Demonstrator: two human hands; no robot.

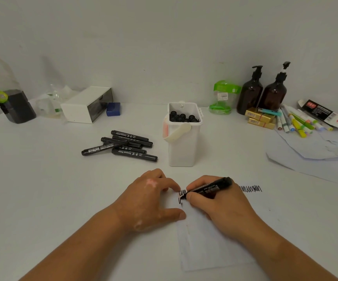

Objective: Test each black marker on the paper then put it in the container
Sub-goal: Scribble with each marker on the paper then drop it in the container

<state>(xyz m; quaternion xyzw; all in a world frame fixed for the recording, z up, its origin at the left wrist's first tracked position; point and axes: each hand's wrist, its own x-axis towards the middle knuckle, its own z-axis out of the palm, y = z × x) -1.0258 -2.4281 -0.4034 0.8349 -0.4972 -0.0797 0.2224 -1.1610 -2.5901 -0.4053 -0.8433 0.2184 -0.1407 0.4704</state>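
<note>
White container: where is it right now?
In the head view the white container stands upright mid-table, beyond the paper, loose black markers to its left, two brown pump bottles behind to its right.

Nearest to us on the bench point(42, 189) lies the paper point(208, 244), with our left hand point(150, 199) at its left edge and our right hand point(220, 207) on it. The right hand holds a marker point(210, 188), tip at the paper's far left corner. Beyond the hands stands the container point(182, 147), with capped markers in it. A pile of markers point(123, 146) lies to its left. Along the far wall we find a large bottle point(4, 92) at far left, then a box point(87, 105), and two pump bottles point(263, 92) to the right. Right of those is a heap of pens point(297, 122), with loose sheets point(316, 153) nearer.
</note>
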